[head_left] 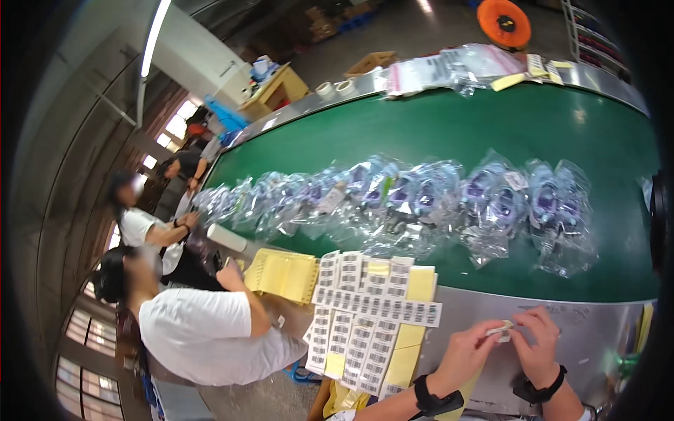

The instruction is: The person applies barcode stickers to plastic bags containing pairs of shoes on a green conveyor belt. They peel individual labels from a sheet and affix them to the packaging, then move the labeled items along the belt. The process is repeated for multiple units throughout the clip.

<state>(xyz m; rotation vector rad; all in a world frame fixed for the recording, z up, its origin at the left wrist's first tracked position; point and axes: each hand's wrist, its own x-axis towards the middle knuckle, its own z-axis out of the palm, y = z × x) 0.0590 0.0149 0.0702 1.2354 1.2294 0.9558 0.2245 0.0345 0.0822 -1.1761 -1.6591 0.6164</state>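
Observation:
In front of me, over the metal edge of the table, my left hand (465, 356) and my right hand (536, 348) meet fingertip to fingertip. Both pinch a small pale label (503, 330), partly covered by the fingers. Under my left wrist hangs a yellow backing strip (461, 401), largely hidden by the hand. To the left lie overlapping sheets of barcode labels (361, 330), with bare yellow backing showing in places. Beyond my hands, clear plastic bags of pale blue and purple shoes (495, 196) form a long row on the green conveyor belt (449, 126).
A stack of yellow label sheets (282, 276) and a white roll (227, 238) sit farther left. A co-worker in white (196, 333) stands close on that side, others beyond. Flat plastic bags (449, 70) and tape rolls (335, 88) rest along the far rim. An orange fan (504, 23) stands behind.

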